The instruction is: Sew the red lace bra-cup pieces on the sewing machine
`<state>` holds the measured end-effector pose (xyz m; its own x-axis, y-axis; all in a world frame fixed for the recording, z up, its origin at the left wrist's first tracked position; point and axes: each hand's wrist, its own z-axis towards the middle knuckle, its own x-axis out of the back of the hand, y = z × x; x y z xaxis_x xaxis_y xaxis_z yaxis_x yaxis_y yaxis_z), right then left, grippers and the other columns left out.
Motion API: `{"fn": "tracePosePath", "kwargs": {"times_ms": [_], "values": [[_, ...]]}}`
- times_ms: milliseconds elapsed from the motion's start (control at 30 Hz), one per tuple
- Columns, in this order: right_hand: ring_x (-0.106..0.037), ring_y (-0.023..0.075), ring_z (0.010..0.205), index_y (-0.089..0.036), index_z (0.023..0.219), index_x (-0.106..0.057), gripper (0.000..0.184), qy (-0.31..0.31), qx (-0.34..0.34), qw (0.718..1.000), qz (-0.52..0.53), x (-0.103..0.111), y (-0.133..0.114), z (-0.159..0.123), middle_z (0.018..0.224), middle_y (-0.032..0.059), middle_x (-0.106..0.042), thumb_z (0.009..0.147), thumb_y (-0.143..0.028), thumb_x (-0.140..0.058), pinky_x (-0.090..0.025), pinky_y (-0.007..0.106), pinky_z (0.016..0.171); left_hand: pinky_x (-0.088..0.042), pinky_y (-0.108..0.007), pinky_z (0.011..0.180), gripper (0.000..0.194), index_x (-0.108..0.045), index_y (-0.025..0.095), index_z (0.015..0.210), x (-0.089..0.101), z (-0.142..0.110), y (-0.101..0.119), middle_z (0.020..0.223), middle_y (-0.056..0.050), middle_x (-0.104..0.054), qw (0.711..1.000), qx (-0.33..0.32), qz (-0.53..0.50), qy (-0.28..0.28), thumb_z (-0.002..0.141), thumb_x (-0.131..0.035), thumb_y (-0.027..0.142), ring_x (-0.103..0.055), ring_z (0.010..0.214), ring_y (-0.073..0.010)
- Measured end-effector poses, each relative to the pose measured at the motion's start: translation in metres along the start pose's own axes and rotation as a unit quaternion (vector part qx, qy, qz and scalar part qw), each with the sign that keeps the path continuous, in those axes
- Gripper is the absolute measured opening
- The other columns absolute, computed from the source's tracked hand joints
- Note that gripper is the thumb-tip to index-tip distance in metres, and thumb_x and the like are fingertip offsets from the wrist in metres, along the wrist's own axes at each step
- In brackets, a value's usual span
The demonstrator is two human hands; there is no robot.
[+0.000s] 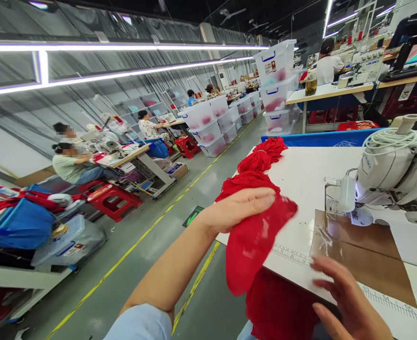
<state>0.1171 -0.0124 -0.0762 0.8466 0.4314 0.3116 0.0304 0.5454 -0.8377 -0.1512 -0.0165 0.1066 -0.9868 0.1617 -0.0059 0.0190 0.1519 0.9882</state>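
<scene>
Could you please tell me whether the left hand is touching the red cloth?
Touching: the head view shows the left hand pressed against the red cloth, with no gap between them.

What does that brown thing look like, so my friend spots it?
Find the nearest white table, then the sewing machine on it. The brown sheet lies at the machine's foot, by the printed ruler. It's flat, shiny and brown; the red cloth is bunched.

Beyond the left fingers (265, 203), bunched red cloth (254, 161) lies on the white table (297, 170). Past the right fingers (332, 268) lies a brown sheet (368, 257), the sewing machine (382, 170) farther back; a printed ruler (293, 256) runs beneath them.
</scene>
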Motion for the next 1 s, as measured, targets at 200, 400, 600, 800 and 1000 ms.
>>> {"fn": "tracePosePath", "kwargs": {"times_ms": [200, 400, 600, 800, 1000], "values": [[-0.076, 0.0286, 0.097, -0.027, 0.133, -0.068, 0.046, -0.033, -0.093, 0.991, 0.088, 0.019, -0.006, 0.025, 0.118, 0.0093, -0.076, 0.094, -0.051, -0.064, -0.063, 0.029, 0.078, -0.046, -0.022, 0.073, 0.02, -0.058, 0.019, 0.089, -0.042, 0.022, -0.025, 0.083, 0.003, -0.059, 0.963, -0.022, 0.216, -0.159, 0.101, -0.054, 0.035, -0.053, 0.076, -0.0108], [-0.074, 0.026, 0.069, -0.024, 0.116, -0.071, 0.046, 0.064, -0.098, 0.973, -0.201, 0.045, 0.037, 0.036, 0.092, 0.0069, -0.078, 0.095, -0.057, -0.048, -0.058, 0.03, 0.052, -0.051, -0.03, 0.084, 0.01, -0.06, 0.02, 0.106, -0.014, 0.054, -0.071, 0.109, -0.006, -0.065, 0.796, -0.098, 0.589, 0.104, 0.101, -0.052, 0.022, -0.063, 0.097, -0.0192], [-0.066, 0.0293, 0.112, -0.024, 0.143, -0.055, 0.042, 0.091, 0.164, 0.916, -0.353, 0.036, 0.025, 0.04, 0.131, 0.0127, -0.067, 0.101, -0.025, -0.051, -0.05, 0.043, 0.094, -0.054, -0.041, 0.087, 0.024, -0.063, 0.016, 0.109, 0.05, 0.06, -0.092, 0.106, -0.013, -0.065, 0.653, -0.039, 0.723, 0.222, 0.095, -0.048, 0.004, -0.064, 0.098, -0.026], [-0.065, 0.0248, 0.118, -0.023, 0.124, -0.071, 0.037, -0.055, 0.253, 0.873, -0.413, 0.024, 0.03, 0.051, 0.135, 0.0054, -0.068, 0.104, -0.038, -0.044, -0.048, 0.039, 0.089, -0.044, -0.046, 0.107, 0.039, -0.057, 0.018, 0.134, 0.075, 0.064, -0.087, 0.137, -0.016, -0.058, 0.613, -0.058, 0.748, 0.248, 0.097, -0.05, 0.01, -0.055, 0.128, -0.0304], [-0.059, 0.0362, 0.125, -0.022, 0.124, -0.073, 0.049, -0.033, 0.234, 0.827, -0.51, 0.007, 0.034, 0.048, 0.143, 0.0128, -0.062, 0.104, -0.045, -0.034, -0.049, 0.048, 0.085, -0.046, -0.042, 0.096, 0.035, -0.065, 0.016, 0.12, 0.083, 0.074, -0.074, 0.112, -0.013, -0.071, 0.613, -0.048, 0.758, 0.215, 0.097, -0.04, 0.005, -0.064, 0.107, -0.0268]]}}
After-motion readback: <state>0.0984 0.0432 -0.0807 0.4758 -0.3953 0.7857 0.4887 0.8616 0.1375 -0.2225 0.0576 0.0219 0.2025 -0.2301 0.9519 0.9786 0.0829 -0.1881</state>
